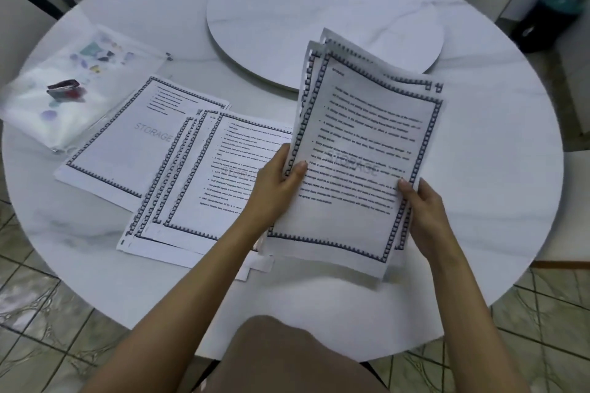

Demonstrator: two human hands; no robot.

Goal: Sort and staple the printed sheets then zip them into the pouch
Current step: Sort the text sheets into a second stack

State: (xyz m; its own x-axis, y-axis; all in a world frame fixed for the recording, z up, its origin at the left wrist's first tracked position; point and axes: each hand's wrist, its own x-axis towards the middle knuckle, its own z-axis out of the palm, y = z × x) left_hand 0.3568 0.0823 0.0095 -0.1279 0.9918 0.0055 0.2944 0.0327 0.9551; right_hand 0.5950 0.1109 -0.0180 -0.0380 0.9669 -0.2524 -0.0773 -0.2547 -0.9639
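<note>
I hold a stack of printed sheets (364, 150) with dark patterned borders, lifted and tilted above the table. My left hand (281, 185) grips its left edge, thumb on top. My right hand (421, 201) grips the lower right edge. Flat on the table to the left lies a fanned pile of similar sheets (198, 175), and further left a single cover sheet marked STORAGE (140, 137). A clear zip pouch (64, 89) with coloured prints lies at the far left. On top of it rests a small dark red stapler (64, 89).
The round white marble table (495, 153) carries a raised turntable disc (319, 9) at its centre back. White chairs stand at the back right and right. A dark bin (549, 22) sits on the tiled floor beyond the table.
</note>
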